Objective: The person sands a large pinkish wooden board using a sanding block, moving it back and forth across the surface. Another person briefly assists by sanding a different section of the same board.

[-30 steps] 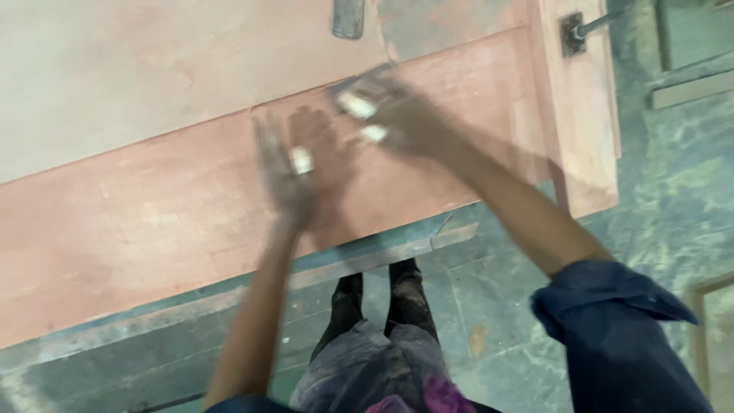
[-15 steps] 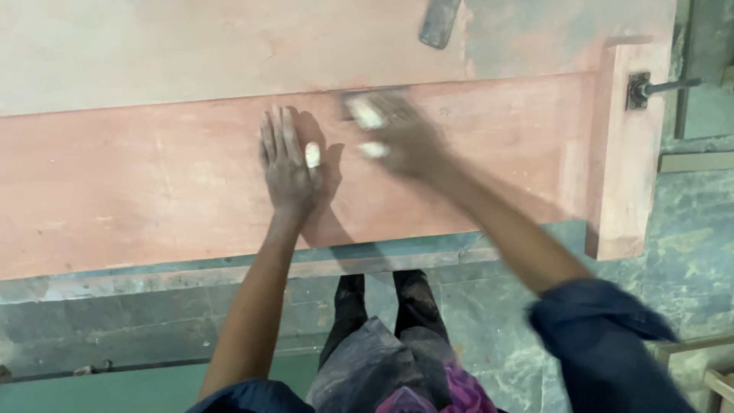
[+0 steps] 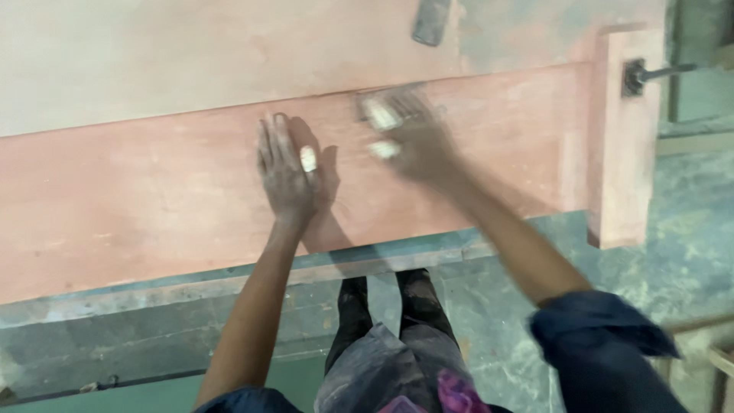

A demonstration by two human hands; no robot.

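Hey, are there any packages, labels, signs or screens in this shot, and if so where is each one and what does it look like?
None in view: no package, label, sign or screen.
The left hand lies flat on a reddish-brown wooden panel.
The right hand, blurred, is on the same panel.
A dark flat tool lies at the top edge.

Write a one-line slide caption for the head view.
Left hand flat on a reddish wooden panel while the blurred right hand presses a pale pad against it.
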